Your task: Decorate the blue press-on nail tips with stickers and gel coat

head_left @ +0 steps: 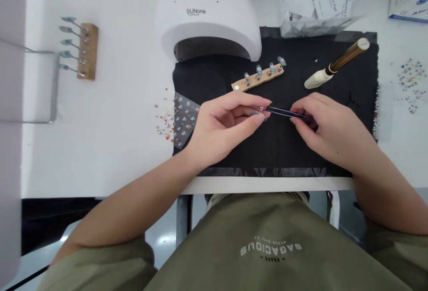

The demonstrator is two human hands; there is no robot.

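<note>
Pinching small nail tip [261, 113] between left hand [220, 126] thumb and fingers, over black mat [267, 148]; right hand [329, 128] fingers closed on one tweezers [289, 113], tips at nail; wooden holder [258, 78] with four nails just beyond; second holder [87, 51] with five far left

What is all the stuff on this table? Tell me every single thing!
nail lamp: one, white, top middle
black mat: one, under the hands
wooden strip: one, tan, four nail tips, on mat
wooden block: one, five pins, left
brush: one, white and brown, right on mat
sticker sheet: one, clear, mat's left edge
plastic bag: one, clear, top right
tweezers: one, dark, in right hand
left hand: pinching small nail tip
</note>
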